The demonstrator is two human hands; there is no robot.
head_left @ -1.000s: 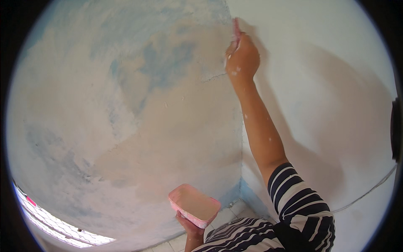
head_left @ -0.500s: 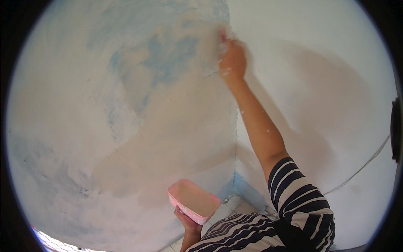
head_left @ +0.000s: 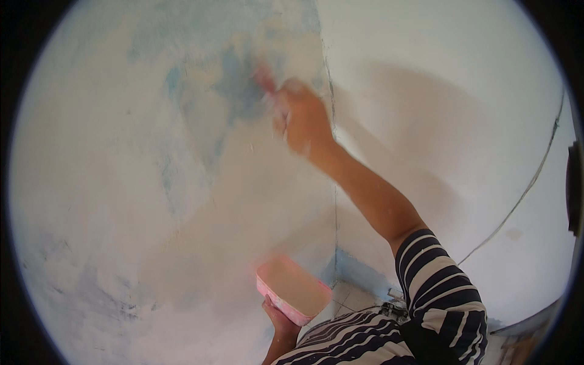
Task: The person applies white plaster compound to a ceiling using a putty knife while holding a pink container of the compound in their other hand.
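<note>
At upper centre my right hand [head_left: 304, 115] is closed round a red-handled paintbrush [head_left: 263, 76], raised against the left wall [head_left: 188, 243]. Motion smears the brush, so its bristles and their contact with the wall are unclear. That wall has cream-white paint over patchy blue areas [head_left: 243, 79], some beside the brush. Low in the view, my left hand [head_left: 278, 317] grips a pink rectangular tub [head_left: 277, 298] from its near left side. Pale, creamy paint [head_left: 295, 289] fills much of the tub, which is tilted slightly.
A whitish right wall [head_left: 420, 201] meets the painted one at a cracked corner [head_left: 332, 115]. A thin cable [head_left: 517, 204] hangs along it near a dark object [head_left: 573, 188]. Below are a blue strip [head_left: 362, 267], floor tiles [head_left: 348, 296] and small items [head_left: 394, 309] by my striped shirt.
My right hand has swept the brush left and slightly down, from the corner to the blue patch. The tub in my left hand sits slightly further right and lower in view.
</note>
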